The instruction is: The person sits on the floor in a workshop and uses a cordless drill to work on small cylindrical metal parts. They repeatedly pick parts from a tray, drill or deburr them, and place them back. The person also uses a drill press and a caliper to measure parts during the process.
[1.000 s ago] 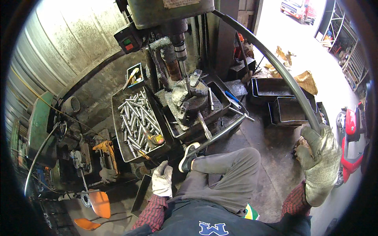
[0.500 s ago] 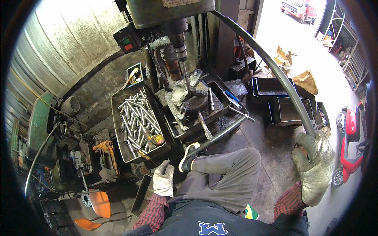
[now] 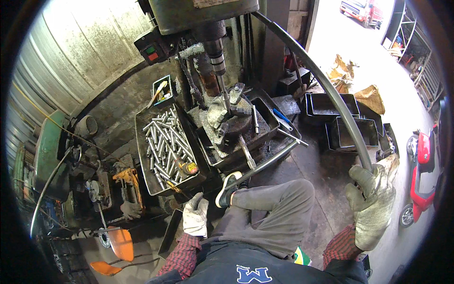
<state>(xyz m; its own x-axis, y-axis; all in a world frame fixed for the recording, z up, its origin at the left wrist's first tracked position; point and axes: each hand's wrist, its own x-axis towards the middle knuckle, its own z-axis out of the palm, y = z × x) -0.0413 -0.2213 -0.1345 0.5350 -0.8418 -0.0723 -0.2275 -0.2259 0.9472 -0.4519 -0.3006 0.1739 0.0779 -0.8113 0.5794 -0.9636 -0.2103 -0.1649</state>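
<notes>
My right hand, in a pale work glove, is wrapped round the end of a long curved metal lever that comes from the drill press head. Below that head, the spindle with its drill bit reaches down to a round chuck on the machine's table; metal shavings lie about it. Over my left thigh, my gloved left hand is closed, and whatever its fingers may hold is hidden. Ahead of it stands a metal bin of short steel rods, with a tape measure on top.
A long bar slants across the front of the machine. Black trays sit on the floor to the right, near a red scooter. To the left are another green machine and an orange seat. A switch box hangs beside the drill press.
My right hand and the lever's end have shifted slightly to the left. My left hand stays nearly where it was, still closed.
</notes>
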